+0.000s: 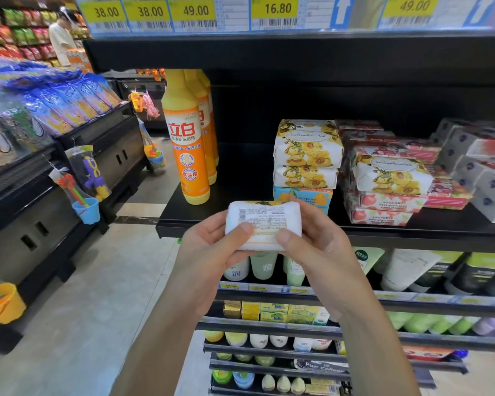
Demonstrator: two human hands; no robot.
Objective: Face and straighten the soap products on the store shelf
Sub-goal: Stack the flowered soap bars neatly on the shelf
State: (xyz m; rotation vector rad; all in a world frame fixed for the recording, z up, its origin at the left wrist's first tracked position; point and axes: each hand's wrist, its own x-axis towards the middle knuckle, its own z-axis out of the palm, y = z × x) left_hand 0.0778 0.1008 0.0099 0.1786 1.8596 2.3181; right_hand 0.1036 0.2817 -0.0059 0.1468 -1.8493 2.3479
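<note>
A white paper-wrapped soap bar [265, 215] shows its back label and barcode, held in front of the black shelf [240, 232]. My left hand [212, 250] grips its left end and my right hand [315, 244] grips its right end, thumbs on the label. Behind it stands a stack of yellow-flower soap bars [307, 151] on a blue-and-orange box [303, 195]. To the right, another yellow-flower bar [392, 172] lies tilted on a pile of red-flower soap bars [383, 207].
Orange dish-soap bottles [187, 144] stand at the shelf's left end. Grey-white boxes [480, 167] are stacked at the far right. Lower shelves hold tubes and bottles [406, 270]. Toy racks [80, 178] line the aisle on the left, where a person [60, 38] stands far back.
</note>
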